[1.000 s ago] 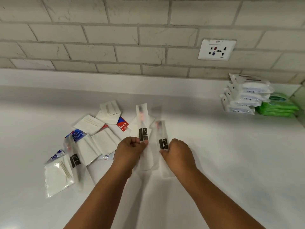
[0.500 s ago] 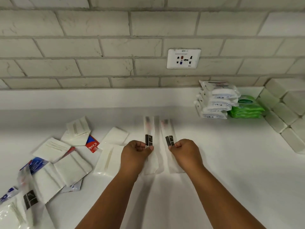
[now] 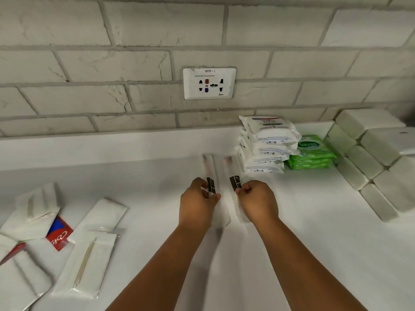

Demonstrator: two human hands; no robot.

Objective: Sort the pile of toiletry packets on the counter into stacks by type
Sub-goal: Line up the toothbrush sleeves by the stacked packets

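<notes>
Left hand (image 3: 198,202) pinches one clear toothbrush sachet (image 3: 212,173); right hand (image 3: 258,199) pinches a second sachet (image 3: 233,176), both at centre, above the surface (image 3: 314,232). Advice: align the black labels, lay them together at 12 o'clock, apart from the Dove stack (image 3: 267,144) at 2 o'clock.

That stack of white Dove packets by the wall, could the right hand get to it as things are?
Probably yes. The Dove packets sit just beyond the right hand, with bare counter between them. But that hand already grips a long clear packet, so it would likely have to set it down first.
</notes>
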